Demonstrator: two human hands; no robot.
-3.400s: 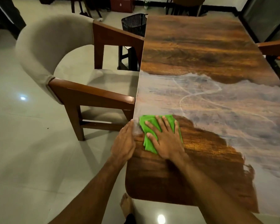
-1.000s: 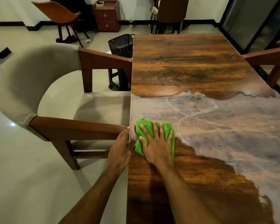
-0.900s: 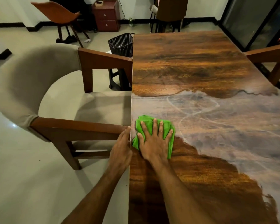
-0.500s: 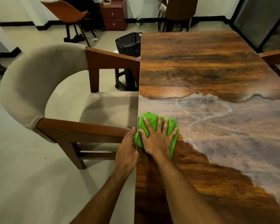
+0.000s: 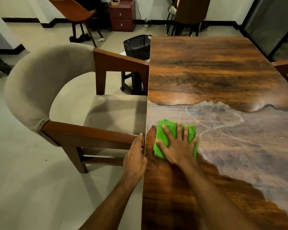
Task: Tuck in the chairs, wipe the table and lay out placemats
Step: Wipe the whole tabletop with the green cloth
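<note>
A folded green cloth (image 5: 165, 135) lies on the dark wooden table (image 5: 214, 72), near its left edge, where a grey dusty film covers the middle of the top. My right hand (image 5: 178, 145) presses flat on the cloth with straight, spread fingers. My left hand (image 5: 135, 157) rests against the table's left edge, fingers extended along it. A beige upholstered chair (image 5: 45, 90) with wooden arms stands at the left side, its seat partly under the table.
A black basket (image 5: 137, 46) stands on the floor by the table's far left corner. Another chair's arm (image 5: 285, 66) shows at the right edge. An orange chair (image 5: 73, 12), a red drawer unit (image 5: 122, 14) and a dark chair (image 5: 189, 12) stand by the far wall.
My right hand has slid the cloth a little to the right, away from the left edge, leaving a wiped strip there. My left hand stays on the table edge.
</note>
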